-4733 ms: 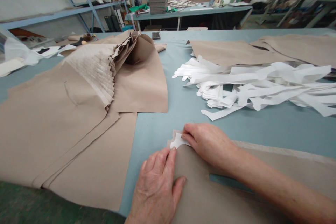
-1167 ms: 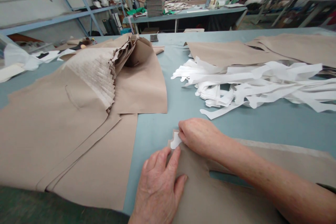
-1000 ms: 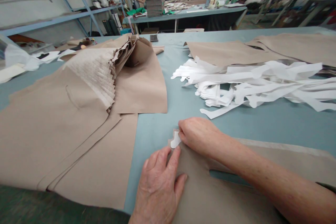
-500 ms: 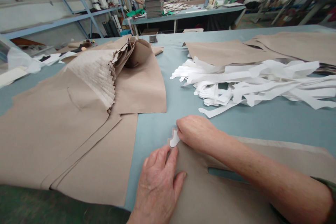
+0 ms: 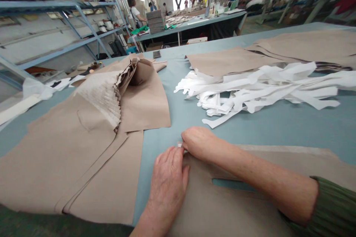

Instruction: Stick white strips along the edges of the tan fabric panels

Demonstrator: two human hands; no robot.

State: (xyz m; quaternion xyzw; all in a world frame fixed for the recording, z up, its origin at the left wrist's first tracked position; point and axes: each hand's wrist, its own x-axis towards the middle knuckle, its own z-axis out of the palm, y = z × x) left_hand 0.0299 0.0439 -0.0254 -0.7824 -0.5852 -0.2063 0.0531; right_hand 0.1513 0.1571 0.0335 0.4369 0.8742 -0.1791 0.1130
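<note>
A beige sheet of fabric or leather-like material (image 5: 217,207), with a long slot cut in it, lies at the front of the blue-topped table. My left hand (image 5: 168,177) rests flat on its left edge, fingers stretched out and close together. Right beside those fingertips my right hand (image 5: 198,141) is closed in a pinch at the sheet's upper left corner. A small end of a white strip (image 5: 179,145) peeks out between the two hands; the rest of it is hidden beneath my right hand. A pale band (image 5: 283,149) runs along the sheet's far edge.
Loose white strips (image 5: 258,87) lie heaped beyond my right hand, in front of more beige sheets (image 5: 303,46). To the left, large beige pieces (image 5: 91,163) are stacked with a fanned, folded bundle. Blue shelving (image 5: 83,18) and a person (image 5: 135,13) stand farther back.
My left hand's fingers have drawn together and moved up against my right hand, covering more of the white strip's end. The camera view has tilted and shifted somewhat.
</note>
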